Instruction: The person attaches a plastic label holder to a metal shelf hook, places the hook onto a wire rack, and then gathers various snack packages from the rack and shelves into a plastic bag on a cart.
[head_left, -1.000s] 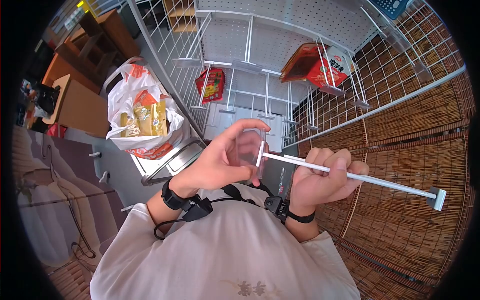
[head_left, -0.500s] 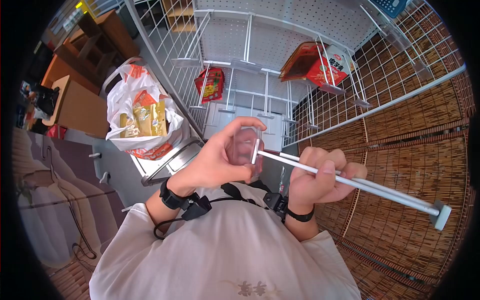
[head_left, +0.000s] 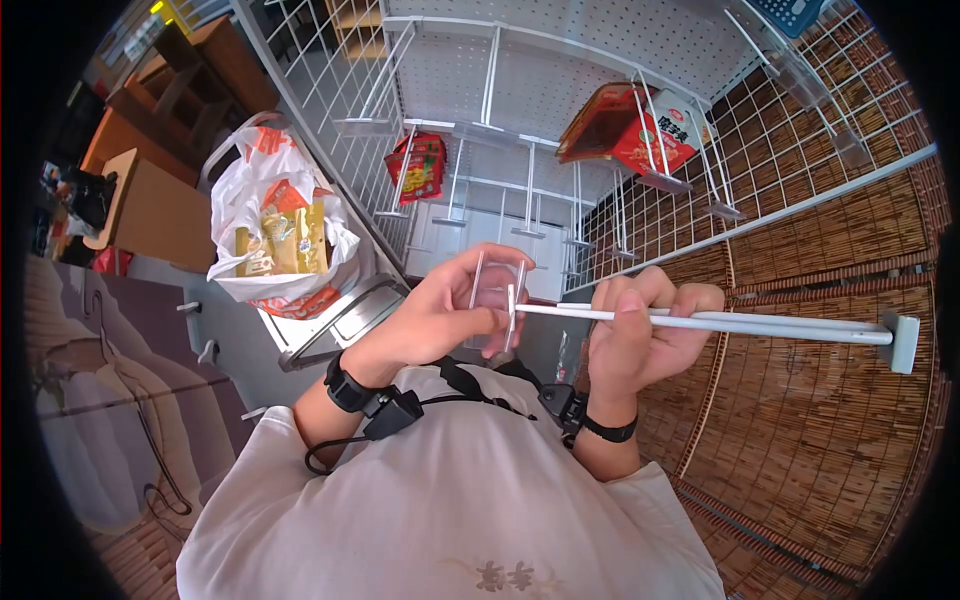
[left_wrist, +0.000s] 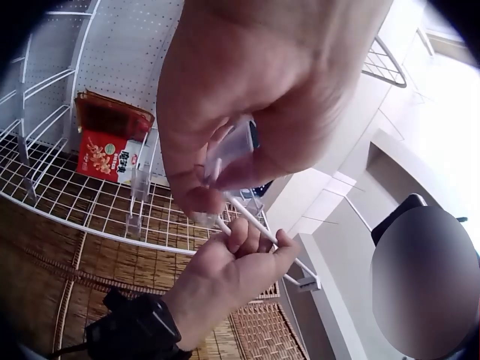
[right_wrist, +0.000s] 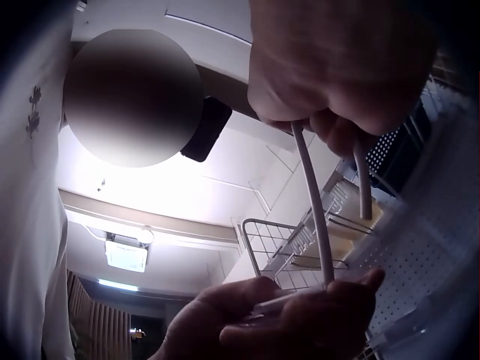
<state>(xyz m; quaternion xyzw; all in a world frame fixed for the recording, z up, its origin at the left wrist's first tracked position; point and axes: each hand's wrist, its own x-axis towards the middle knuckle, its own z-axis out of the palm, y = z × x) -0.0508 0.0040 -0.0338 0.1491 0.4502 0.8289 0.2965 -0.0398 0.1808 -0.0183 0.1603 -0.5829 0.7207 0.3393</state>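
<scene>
A white double-rod hook (head_left: 790,322) lies roughly level across the front of the body in the head view, its flat end plate at the far right. The right hand (head_left: 650,325) has its fingers curled round the rods. At the rods' left end, the left hand (head_left: 450,310) pinches a clear plastic holder (head_left: 495,300) between thumb and fingers. In the left wrist view the clear holder (left_wrist: 231,159) sits under the left hand (left_wrist: 247,97), close above the right hand (left_wrist: 232,266). A rod (right_wrist: 313,202) runs between both hands in the right wrist view.
A wire-grid and pegboard rack (head_left: 560,60) stands ahead, with several hooks, red packets (head_left: 418,168) and a red-and-white packet (head_left: 655,130). At left, a white bag (head_left: 335,245) of yellow packets (head_left: 290,240) rests on a metal-edged surface. Woven blinds (head_left: 800,430) hang at right.
The hook's plate end has swung upward in the head view, so the rods lie nearly level. The right hand has turned and risen slightly with them; the left hand keeps its hold on the clear holder.
</scene>
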